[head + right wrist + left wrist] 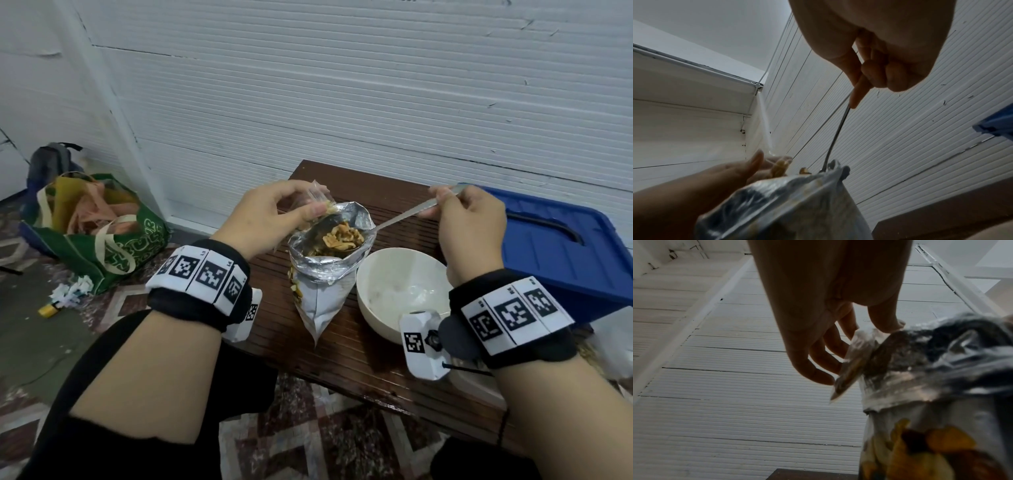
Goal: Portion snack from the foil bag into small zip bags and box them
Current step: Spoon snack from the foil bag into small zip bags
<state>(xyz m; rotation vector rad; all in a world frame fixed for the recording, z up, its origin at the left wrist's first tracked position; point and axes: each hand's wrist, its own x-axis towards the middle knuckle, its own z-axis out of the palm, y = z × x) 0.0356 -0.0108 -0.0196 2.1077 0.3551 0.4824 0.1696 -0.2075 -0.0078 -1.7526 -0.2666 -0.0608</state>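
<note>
A silver foil snack bag [322, 284] stands open on the dark wooden table [359, 356], with yellow-brown snack pieces [342, 236] on a spoon bowl at its mouth. My left hand [274, 212] pinches a small clear zip bag [320, 198] at the foil bag's far left rim; some snack sits inside it [851, 371]. My right hand [469, 219] grips the handle of a metal spoon [404, 217], whose bowl reaches into the foil bag [781, 207]. The spoon shaft [835, 134] runs down from my curled fingers [879, 76].
A white bowl [397, 291] with clear plastic inside stands right of the foil bag. A blue plastic box with lid [561, 253] sits at the table's right end. A green tote bag [99, 233] and a backpack [48, 164] lie on the floor left. White panelled wall behind.
</note>
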